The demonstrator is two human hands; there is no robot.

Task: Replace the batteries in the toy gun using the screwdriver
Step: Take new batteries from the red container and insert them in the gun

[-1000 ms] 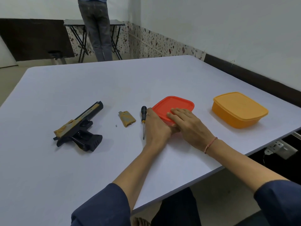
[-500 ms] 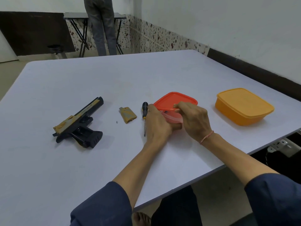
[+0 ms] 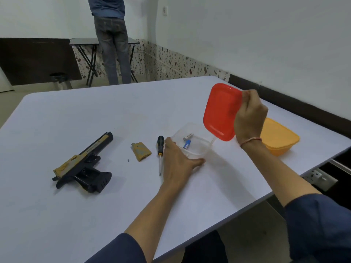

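A black and gold toy gun (image 3: 83, 165) lies on its side at the left of the white table (image 3: 95, 114). Its gold battery cover (image 3: 141, 151) and a tiny screw (image 3: 128, 160) lie loose to its right. A black-handled screwdriver (image 3: 160, 151) rests beside my left hand (image 3: 177, 162), which grips the near wall of a clear plastic box (image 3: 193, 144). Two small batteries (image 3: 187, 141) lie inside the box. My right hand (image 3: 248, 115) holds the red lid (image 3: 220, 111) tilted up above the box.
An orange lidded box (image 3: 279, 137) stands at the right, partly behind my right wrist. A person stands at a small folding table (image 3: 102, 42) beyond the far edge. A power strip (image 3: 321, 178) hangs below the table's right edge.
My right hand has peeled the red lid off the clear box and lifted it up and to the right. The batteries inside now show. My left hand still steadies the box.
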